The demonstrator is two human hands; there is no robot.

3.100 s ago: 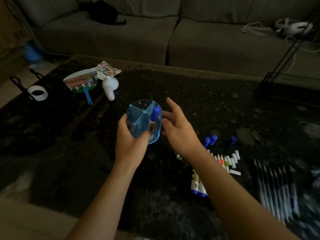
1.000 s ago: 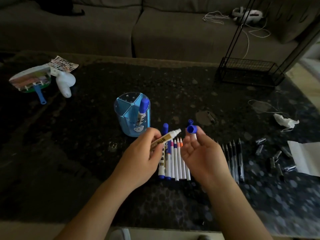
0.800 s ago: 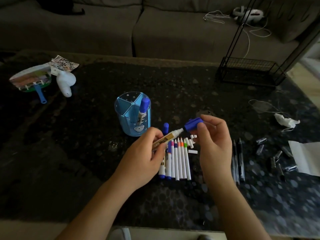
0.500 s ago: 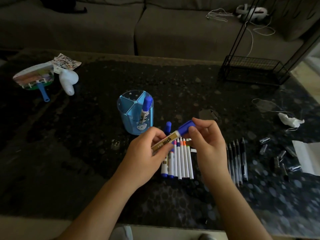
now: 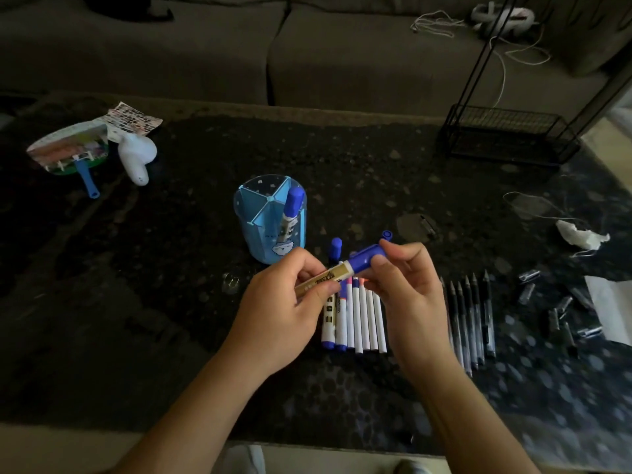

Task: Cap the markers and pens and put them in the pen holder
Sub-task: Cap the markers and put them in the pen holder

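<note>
My left hand (image 5: 280,313) grips the barrel of a white and gold marker (image 5: 328,277) above the table. My right hand (image 5: 407,289) pinches the blue cap (image 5: 364,260), which sits over the marker's tip. Behind my hands stands the blue pen holder (image 5: 270,220) with one capped blue marker (image 5: 290,210) upright in a compartment. Under my hands lies a row of uncapped markers (image 5: 355,316). Several black pens (image 5: 472,316) lie to the right, their dark caps (image 5: 554,309) scattered further right. Two loose blue caps (image 5: 336,246) rest near the holder.
A white bottle-like object (image 5: 136,157) and a round fan with a blue handle (image 5: 73,150) lie at the back left. A black wire rack (image 5: 506,138) stands back right, with crumpled paper (image 5: 581,234) and a white sheet (image 5: 612,309) at right. A sofa runs behind.
My left hand set the pen holder on the table and picked up a marker. My right hand brought a blue cap to the tip and pushed it on.
</note>
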